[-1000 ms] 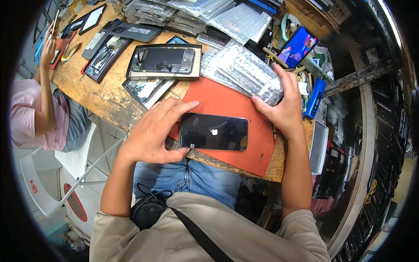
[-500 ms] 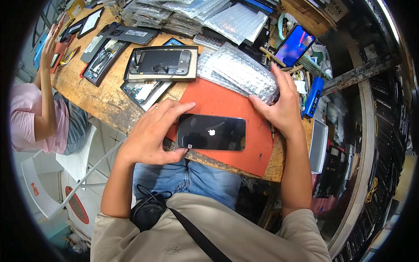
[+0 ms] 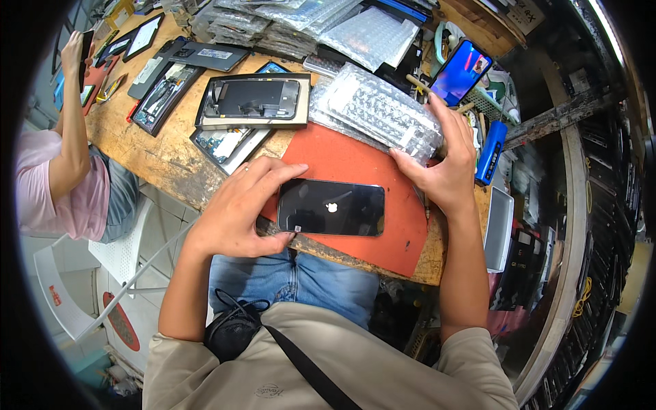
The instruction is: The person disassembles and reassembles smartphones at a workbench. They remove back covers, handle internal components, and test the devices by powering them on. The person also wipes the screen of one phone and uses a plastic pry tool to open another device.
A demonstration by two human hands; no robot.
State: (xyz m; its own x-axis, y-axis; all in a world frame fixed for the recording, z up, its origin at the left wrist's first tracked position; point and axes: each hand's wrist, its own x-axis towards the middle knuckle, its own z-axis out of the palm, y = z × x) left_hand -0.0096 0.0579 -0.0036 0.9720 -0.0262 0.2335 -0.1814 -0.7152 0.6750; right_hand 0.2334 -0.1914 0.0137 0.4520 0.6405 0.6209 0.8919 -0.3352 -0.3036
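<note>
A black smartphone (image 3: 331, 209) with a lit white logo lies face up on a red-orange mat (image 3: 342, 150). My left hand (image 3: 236, 212) is spread around its left end, index finger just beyond the far edge and thumb by the near left corner. No firm grip on the phone shows. At the back right of the mat, my right hand (image 3: 447, 160) has thumb and fingers around the right end of a clear bubble-wrapped package (image 3: 383, 109). Flat parts show faintly through the wrap; their kind is unclear. Some right fingertips are hidden behind the package.
Left of the package stands an open box (image 3: 254, 123) with a dark screen part. Opened devices (image 3: 160, 96) lie further left. Bubble-wrapped packs (image 3: 273, 24) are piled behind. A lit phone (image 3: 461, 72) leans at the back right near a blue tool (image 3: 490, 154). Another person (image 3: 65, 171) sits at left.
The bubble-wrapped package has shifted and tilted slightly at my right hand, its glare fading. My left hand and the smartphone stay put. The other person's hands have come down a little and hold something dark.
</note>
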